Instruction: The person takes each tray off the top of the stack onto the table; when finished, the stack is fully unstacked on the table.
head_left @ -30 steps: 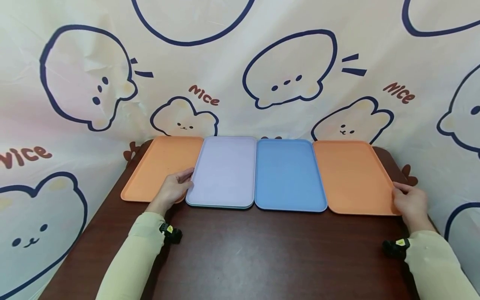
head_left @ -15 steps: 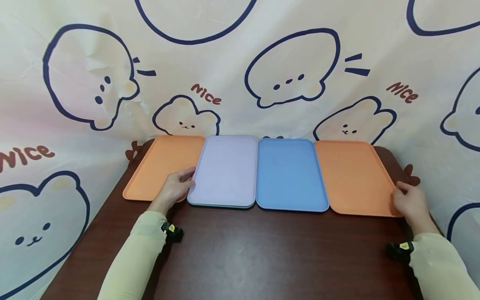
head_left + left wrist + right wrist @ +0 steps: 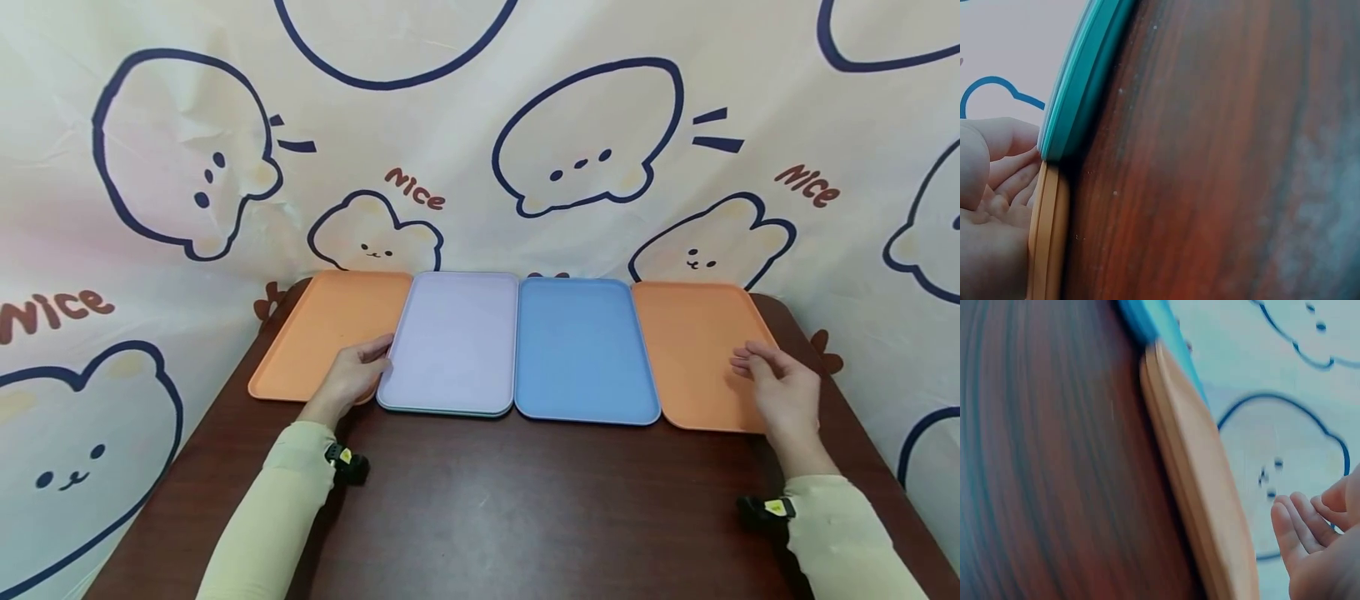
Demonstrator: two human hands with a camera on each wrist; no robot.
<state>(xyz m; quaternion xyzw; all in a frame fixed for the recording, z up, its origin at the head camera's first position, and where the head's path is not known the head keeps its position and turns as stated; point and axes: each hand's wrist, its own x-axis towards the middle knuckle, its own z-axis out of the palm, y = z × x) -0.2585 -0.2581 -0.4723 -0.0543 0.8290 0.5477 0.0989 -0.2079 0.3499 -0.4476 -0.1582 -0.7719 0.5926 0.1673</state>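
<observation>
Four-sided trays with rounded corners lie in a row. My left hand [image 3: 351, 379] reaches over the left orange tray [image 3: 330, 325], and its fingertips and thumb touch the left edge of the lavender tray [image 3: 453, 346]. That tray sits on a teal-green tray [image 3: 1079, 94], whose side shows in the left wrist view. Beside them lies a blue tray [image 3: 585, 350]. My right hand [image 3: 787, 396] hovers above the right orange tray [image 3: 697, 358], fingers loosely bent and holding nothing; in the right wrist view its fingers [image 3: 1300, 531] are apart from the tray's rim.
The dark brown wooden table [image 3: 525, 508] extends in front of the trays. A cream cloth [image 3: 570, 242] printed with cartoon bears hangs right behind the table. Dark wrist cameras [image 3: 347, 465] are strapped on both sleeves.
My right hand has left the right edge of the right orange tray and moved left, over its surface. The left hand stays at the lavender tray's edge. The trays look unmoved.
</observation>
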